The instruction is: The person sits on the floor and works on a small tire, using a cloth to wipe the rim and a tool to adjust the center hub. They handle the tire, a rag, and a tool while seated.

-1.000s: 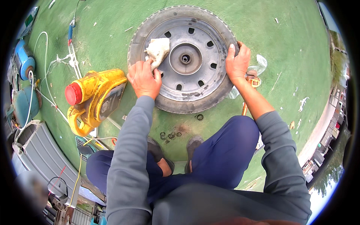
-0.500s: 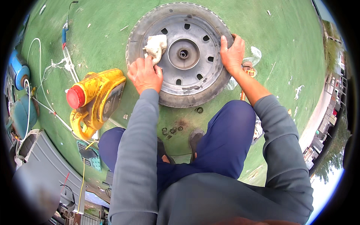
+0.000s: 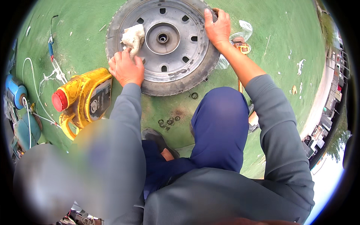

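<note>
A tyre (image 3: 172, 90) on a grey steel rim (image 3: 176, 65) lies flat on the green floor, at the top of the picture. My left hand (image 3: 126, 67) grips a crumpled off-white rag (image 3: 132, 37), fingers curled round its lower end, over the left part of the rim. At the upper right, my right hand (image 3: 219, 30) holds the tyre's edge, thumb on top, fingertips round the tread. Just left of my left forearm stands a yellow plastic jug (image 3: 88, 90) with a red cap (image 3: 59, 100), near the tyre.
An orange tool (image 3: 243, 48) and clear plastic bag (image 3: 243, 30) lie right of the tyre. At left are a blue tank (image 3: 15, 92), hoses and a blue-handled tool (image 3: 51, 48). Small black rings (image 3: 170, 121) lie below the tyre. My knee is beneath my arms.
The wheel and both hands now appear higher and farther left in the picture, along with much of the scene. My right knee appears higher. Both grips look the same.
</note>
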Available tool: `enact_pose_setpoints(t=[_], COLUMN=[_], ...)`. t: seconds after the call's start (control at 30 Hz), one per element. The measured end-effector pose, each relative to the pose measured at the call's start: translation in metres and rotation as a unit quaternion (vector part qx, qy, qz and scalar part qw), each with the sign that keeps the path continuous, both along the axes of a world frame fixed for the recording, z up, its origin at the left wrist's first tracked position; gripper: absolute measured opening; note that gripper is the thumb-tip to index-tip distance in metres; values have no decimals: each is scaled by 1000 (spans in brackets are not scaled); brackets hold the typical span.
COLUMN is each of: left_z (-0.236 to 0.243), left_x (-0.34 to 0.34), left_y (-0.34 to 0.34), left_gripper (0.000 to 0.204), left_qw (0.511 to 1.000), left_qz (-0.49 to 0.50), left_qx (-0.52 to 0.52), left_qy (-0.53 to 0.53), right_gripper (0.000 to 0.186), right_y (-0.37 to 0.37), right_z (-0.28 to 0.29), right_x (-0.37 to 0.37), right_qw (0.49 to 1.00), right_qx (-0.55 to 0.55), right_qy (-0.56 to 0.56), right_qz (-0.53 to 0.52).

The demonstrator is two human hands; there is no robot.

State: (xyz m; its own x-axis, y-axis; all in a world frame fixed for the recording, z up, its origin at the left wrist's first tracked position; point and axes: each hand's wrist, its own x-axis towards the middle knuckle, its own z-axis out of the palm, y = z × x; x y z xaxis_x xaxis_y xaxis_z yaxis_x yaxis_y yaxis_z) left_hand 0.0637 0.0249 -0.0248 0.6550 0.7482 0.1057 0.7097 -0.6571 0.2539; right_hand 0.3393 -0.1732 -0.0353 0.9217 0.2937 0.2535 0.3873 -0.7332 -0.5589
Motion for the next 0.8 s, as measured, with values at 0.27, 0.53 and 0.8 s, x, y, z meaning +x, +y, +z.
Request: enact_pose_setpoints(t=[0.27, 0.53, 0.8], left_z=[-8, -6, -13], left_x=[-4, -12, -15], left_y=[5, -7, -3], left_gripper=[39, 38, 37], left_qw=[998, 997, 995], left_qz=[-24, -41, -62], left_qx=[38, 43, 51], left_qy=[-45, -43, -58], right_gripper=[35, 20, 21], right_y=[-57, -206, -196], right_z=[5, -18, -29], right_x=[-29, -210, -242], right_qw=[938, 949, 962], right_qx=[314, 153, 108], right_qy=[90, 227, 214], right_qz=[-118, -158, -129])
